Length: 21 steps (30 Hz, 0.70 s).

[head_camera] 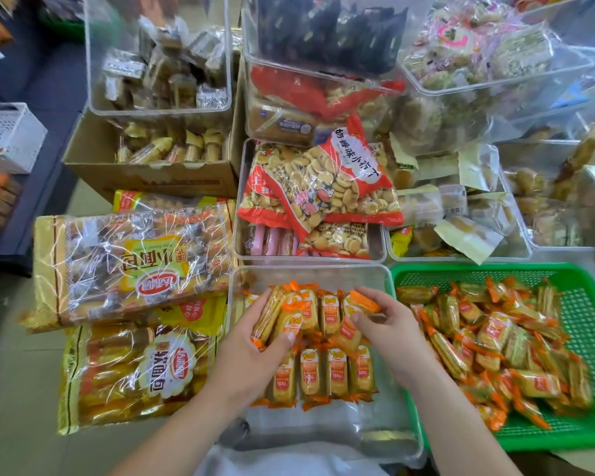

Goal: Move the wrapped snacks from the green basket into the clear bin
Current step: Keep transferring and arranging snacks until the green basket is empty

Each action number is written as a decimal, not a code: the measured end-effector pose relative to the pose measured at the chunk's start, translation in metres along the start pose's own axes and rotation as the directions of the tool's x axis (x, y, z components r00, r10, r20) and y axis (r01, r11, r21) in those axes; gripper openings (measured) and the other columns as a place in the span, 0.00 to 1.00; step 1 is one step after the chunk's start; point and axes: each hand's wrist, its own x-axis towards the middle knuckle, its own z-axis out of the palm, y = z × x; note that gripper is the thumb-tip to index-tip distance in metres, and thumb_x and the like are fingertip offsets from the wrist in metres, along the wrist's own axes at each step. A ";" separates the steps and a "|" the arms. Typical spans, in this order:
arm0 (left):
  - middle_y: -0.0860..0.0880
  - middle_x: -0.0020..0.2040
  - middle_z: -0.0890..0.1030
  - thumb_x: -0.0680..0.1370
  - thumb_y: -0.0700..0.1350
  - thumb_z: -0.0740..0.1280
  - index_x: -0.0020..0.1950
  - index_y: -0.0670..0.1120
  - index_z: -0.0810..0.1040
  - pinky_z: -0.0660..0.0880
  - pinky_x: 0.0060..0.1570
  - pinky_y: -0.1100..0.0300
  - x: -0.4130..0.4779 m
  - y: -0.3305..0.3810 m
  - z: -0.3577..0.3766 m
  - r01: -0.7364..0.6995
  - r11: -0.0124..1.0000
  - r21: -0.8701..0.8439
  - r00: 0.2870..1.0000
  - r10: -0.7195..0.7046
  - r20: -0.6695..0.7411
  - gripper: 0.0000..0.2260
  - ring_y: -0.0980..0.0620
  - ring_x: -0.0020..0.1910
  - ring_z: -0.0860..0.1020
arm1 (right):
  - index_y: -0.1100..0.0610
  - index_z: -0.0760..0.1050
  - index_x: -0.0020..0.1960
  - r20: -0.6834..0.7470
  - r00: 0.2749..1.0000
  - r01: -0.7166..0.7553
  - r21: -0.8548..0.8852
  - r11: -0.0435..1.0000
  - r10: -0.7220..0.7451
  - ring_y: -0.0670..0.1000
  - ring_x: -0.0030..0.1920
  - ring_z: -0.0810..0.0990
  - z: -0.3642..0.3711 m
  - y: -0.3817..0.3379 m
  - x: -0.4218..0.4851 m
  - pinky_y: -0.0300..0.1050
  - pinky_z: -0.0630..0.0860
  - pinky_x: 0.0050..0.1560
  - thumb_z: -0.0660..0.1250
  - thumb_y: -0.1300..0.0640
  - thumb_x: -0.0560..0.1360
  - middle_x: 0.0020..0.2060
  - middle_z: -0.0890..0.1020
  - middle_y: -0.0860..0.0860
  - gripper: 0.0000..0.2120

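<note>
**Both hands busy over the clear bin**

The person's left hand (255, 348) is over the clear bin (310, 269), its fingers curled round a small stack of packs (272, 316) with the thumb pressed on the top one. The right hand (389, 324) is beside it, also above the bin. Its thumb and fingertips pinch a single pack (363, 302) by its orange crimped end, and the other fingers are bent.

Below the hands, two rows of packs (337, 372) already lie side by side on the bin floor (labels up, orange ends pointing front and back). The near part of the floor is bare.

The green basket (591, 338) stands just to the right of the bin, touching or nearly touching it. A loose heap of wrapped snacks (488, 338) covers most of its mesh bottom.

To the left lie large yellow bread bags (128, 269). Behind the bin, a red bag of small biscuits (323, 187) sits on top of another clear container.
</note>
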 end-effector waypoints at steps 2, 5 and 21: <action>0.64 0.65 0.80 0.78 0.50 0.75 0.80 0.64 0.65 0.81 0.50 0.65 0.000 -0.001 -0.002 0.004 1.000 -0.011 1.000 -0.004 0.000 0.33 0.62 0.60 0.81 | 0.48 0.78 0.62 -0.041 0.999 -0.029 -0.069 0.997 0.026 0.50 0.46 0.87 0.007 0.003 0.015 0.51 0.86 0.48 0.78 0.62 0.74 0.49 0.86 0.49 0.21; 0.70 0.65 0.76 0.78 0.49 0.75 0.78 0.67 0.64 0.80 0.50 0.68 -0.002 -0.001 -0.005 0.004 1.000 0.000 1.000 -0.004 0.010 0.33 0.66 0.59 0.80 | 0.53 0.80 0.56 -0.124 0.991 -0.070 -0.190 0.979 0.047 0.51 0.46 0.85 0.017 0.011 0.040 0.53 0.84 0.50 0.80 0.57 0.72 0.46 0.85 0.49 0.15; 0.61 0.64 0.82 0.76 0.50 0.78 0.77 0.64 0.68 0.83 0.58 0.53 -0.012 -0.004 -0.002 0.120 0.983 -0.135 0.992 -0.122 -0.007 0.33 0.59 0.62 0.82 | 0.54 0.73 0.72 -0.240 0.970 -0.041 -0.351 0.935 -0.047 0.44 0.44 0.79 0.043 0.028 0.068 0.48 0.79 0.47 0.72 0.54 0.79 0.48 0.82 0.46 0.22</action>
